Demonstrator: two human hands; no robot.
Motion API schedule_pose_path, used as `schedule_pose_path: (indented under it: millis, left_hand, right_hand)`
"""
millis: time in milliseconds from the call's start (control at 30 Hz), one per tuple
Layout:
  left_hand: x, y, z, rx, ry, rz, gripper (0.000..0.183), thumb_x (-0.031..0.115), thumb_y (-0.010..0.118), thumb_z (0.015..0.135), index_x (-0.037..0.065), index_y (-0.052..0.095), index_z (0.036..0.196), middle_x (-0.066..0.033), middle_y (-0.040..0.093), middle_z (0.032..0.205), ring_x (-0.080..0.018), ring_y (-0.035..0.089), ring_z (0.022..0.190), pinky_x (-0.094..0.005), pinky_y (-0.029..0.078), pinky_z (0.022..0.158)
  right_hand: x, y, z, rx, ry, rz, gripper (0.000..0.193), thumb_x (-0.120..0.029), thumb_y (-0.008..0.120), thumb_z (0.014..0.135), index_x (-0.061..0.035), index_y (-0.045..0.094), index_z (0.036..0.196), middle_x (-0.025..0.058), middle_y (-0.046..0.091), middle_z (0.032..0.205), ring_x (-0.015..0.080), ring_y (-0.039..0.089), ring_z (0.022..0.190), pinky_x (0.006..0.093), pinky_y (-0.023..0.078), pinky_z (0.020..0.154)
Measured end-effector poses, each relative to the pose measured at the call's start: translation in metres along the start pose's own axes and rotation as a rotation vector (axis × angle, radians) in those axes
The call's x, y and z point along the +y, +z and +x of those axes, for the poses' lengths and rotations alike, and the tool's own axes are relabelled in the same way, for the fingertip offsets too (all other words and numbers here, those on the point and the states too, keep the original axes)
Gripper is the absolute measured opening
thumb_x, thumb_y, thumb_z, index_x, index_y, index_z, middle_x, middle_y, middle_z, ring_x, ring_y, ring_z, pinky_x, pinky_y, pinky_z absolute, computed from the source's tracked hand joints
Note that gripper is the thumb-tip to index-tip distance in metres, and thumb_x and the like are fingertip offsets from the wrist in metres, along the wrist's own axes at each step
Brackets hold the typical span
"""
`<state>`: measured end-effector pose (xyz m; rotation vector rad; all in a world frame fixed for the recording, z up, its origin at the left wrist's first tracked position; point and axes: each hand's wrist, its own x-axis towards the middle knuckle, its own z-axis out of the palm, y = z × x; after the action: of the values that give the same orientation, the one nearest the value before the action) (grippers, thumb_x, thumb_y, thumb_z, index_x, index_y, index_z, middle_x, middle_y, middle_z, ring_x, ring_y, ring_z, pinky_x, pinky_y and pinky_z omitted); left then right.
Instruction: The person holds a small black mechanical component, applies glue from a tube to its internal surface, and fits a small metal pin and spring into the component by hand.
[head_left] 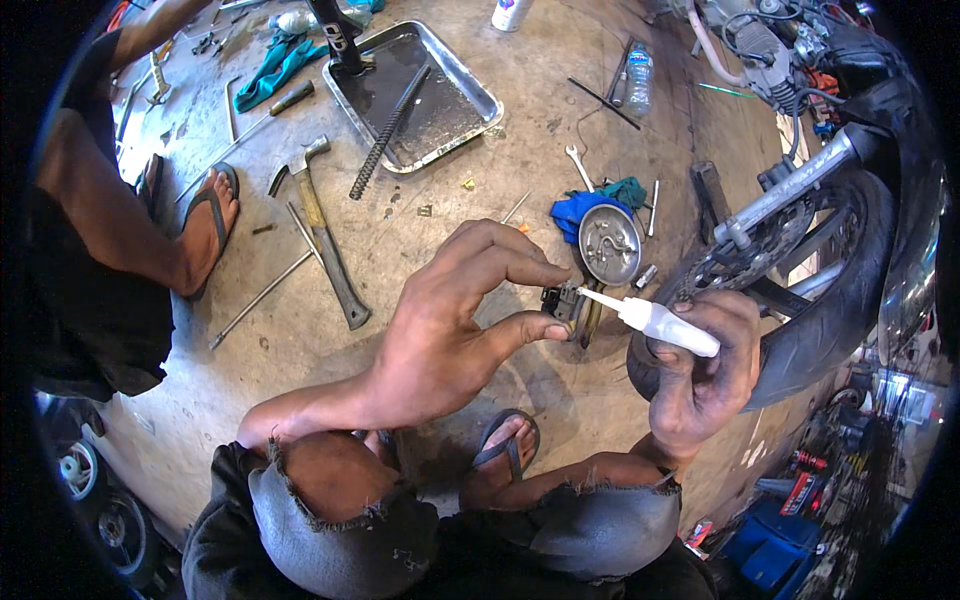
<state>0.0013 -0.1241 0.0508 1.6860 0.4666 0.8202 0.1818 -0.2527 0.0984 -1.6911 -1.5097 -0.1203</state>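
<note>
Between the thumb and fingers of my left hand (440,320) is a small dark part (562,300), its exact kind too small to make out. My right hand (705,375) grips a small white glue-like bottle (668,328) with a long thin nozzle. The nozzle tip points left and meets the dark part, or comes very close to it. Just beyond my hands, a round metal bowl (610,245) holds several small metal pieces. It stands against a blue cloth (578,214).
A motorcycle wheel (850,300) rises close on the right. Farther off lie a hammer (330,245), a metal tray (450,140) of dark liquid with a spring, a wrench (578,168) and a water bottle (638,80). Another person's sandalled foot (212,222) is at left.
</note>
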Motion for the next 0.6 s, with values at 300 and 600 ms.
schedule_pose_path:
  millis: [300,600]
  left_hand:
    - [-0.0013,0.0007,-0.001,0.02,0.057,-0.027,0.037,0.007,0.082,0.068,0.003,0.067,0.102,-0.0114,0.062,0.102,-0.024,0.06,0.098,-0.0349,0.047,0.086]
    - [0.0002,0.0014,-0.0011,0.028,0.055,-0.015,0.037,0.005,0.082,0.068,0.003,0.067,0.102,-0.0114,0.062,0.102,-0.024,0.06,0.098,-0.0346,0.047,0.086]
  right_hand:
    - [-0.0029,-0.0018,0.0015,-0.014,0.001,-0.009,0.032,-0.025,0.077,0.079,-0.0004,0.063,0.094,0.0119,0.062,0.086,0.0241,0.058,0.076,0.0333,0.048,0.069]
    - [-0.0023,-0.001,0.0021,-0.011,-0.019,-0.002,0.029,-0.021,0.077,0.078,-0.0009,0.063,0.094,0.0109,0.062,0.085,0.0241,0.058,0.075,0.0343,0.047,0.069]
